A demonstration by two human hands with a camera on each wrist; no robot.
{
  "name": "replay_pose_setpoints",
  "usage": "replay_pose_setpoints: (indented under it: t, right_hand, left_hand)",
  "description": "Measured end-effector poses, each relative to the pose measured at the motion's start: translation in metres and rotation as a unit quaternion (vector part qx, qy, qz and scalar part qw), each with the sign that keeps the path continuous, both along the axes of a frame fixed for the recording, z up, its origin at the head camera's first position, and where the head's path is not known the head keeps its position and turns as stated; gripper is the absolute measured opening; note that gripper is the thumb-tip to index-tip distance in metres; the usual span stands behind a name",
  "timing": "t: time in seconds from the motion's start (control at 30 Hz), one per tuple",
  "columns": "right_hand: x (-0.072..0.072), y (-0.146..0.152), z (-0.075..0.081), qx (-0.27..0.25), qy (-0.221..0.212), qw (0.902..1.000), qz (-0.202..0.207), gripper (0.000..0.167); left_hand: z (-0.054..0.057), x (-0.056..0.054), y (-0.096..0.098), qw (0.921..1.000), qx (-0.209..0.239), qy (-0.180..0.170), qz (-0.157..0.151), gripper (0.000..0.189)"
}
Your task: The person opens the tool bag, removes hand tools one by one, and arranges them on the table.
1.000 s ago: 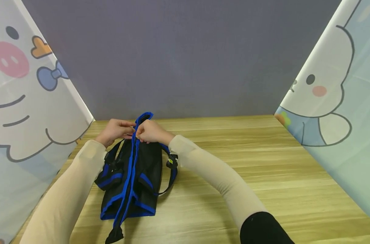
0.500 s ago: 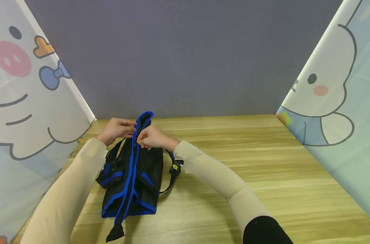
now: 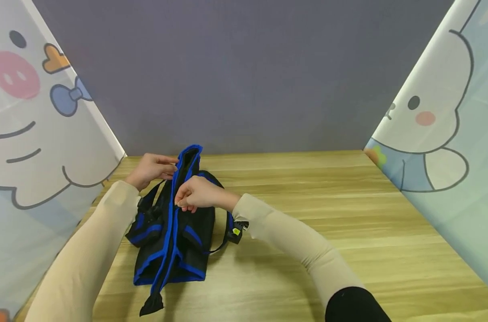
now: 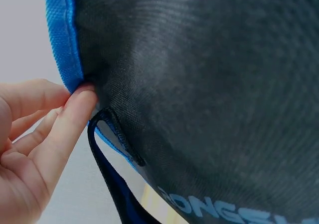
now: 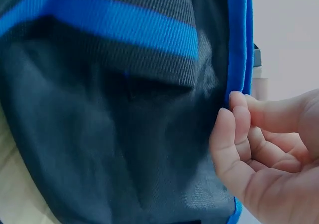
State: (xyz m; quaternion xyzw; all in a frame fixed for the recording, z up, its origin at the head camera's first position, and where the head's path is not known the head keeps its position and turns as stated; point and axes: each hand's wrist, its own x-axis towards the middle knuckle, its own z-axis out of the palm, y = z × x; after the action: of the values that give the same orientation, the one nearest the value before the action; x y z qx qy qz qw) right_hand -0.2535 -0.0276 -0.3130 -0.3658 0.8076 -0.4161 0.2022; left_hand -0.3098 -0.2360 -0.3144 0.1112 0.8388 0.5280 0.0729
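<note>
A black zippered bag (image 3: 197, 221) with blue trim stands on the table, left of centre in the head view. My left hand (image 3: 154, 170) pinches the blue-edged rim near the bag's far end, thumb and finger on either side of the cloth in the left wrist view. On the zipper line about midway, my right hand (image 3: 199, 193) pinches the zipper pull, which its fingertips mostly hide. Beyond that hand the bag's mouth (image 3: 190, 158) gapes; on the near side the two blue edges run close together. A black end tab (image 3: 152, 304) hangs off the zipper's near end.
A strap with a black buckle (image 3: 236, 230) loops out at the bag's right, beneath the right wrist. Carry handles (image 5: 124, 30) lie along its sides. The wooden table (image 3: 328, 201) meets a grey back panel (image 3: 244, 80), with cartoon-printed sheets (image 3: 437, 147) on both sides.
My right hand has drawn the zipper pull toward me along the bag, and the mouth behind it has widened. My left hand has kept its place at the far rim.
</note>
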Motion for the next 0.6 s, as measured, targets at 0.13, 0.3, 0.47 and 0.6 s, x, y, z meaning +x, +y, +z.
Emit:
replay_pose_setpoints:
  t: [0.13,0.3,0.47,0.6]
  right_hand:
    - [0.010,-0.001,-0.001,-0.001,-0.001,0.9999,0.014,0.008]
    - [0.025,0.001,-0.001,0.000,0.003,0.9985,0.054,0.008]
    - [0.040,0.005,-0.002,-0.005,0.000,0.9971,0.076,0.008]
    - [0.050,0.009,-0.004,-0.012,-0.012,0.9974,0.070,0.008]
  left_hand:
    - [-0.001,0.000,-0.002,1.0000,0.001,-0.003,0.002,0.038]
    - [0.001,0.001,-0.003,1.0000,0.002,-0.005,0.004,0.039]
    - [0.002,0.002,-0.004,1.0000,0.001,-0.003,0.002,0.039]
    - [0.001,0.003,-0.005,1.0000,0.001,-0.002,0.001,0.039]
